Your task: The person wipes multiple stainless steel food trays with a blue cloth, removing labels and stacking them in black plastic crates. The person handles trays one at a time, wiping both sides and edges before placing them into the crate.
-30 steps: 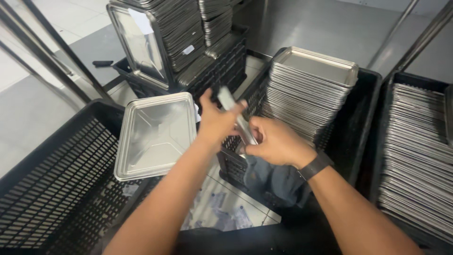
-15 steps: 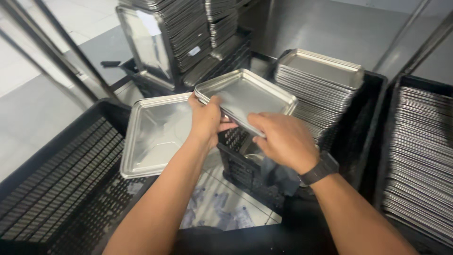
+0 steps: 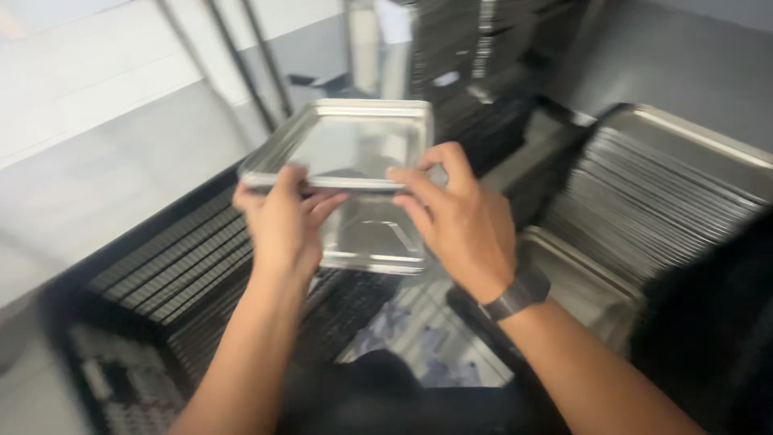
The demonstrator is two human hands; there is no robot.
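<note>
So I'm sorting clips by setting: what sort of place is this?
Probably the back of a commercial kitchen or a dishwashing area. Both hands, left hand and right hand, hold a steel tray above a black plastic crate, with a tall stack of trays alongside.

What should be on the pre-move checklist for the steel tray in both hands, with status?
1. Left hand grip on the tray near edge: ok, thumb on the rim.
2. Right hand grip on the same edge: ok, fingers over the rim.
3. Tray level: ok, roughly flat, far edge slightly higher.
4. Tray held clear of the second tray lying beneath it: ok, a gap shows.
5. Black slatted crate below has free room: ok on the left side.
6. Tray surface clean: cannot tell, picture is motion-blurred.
</note>
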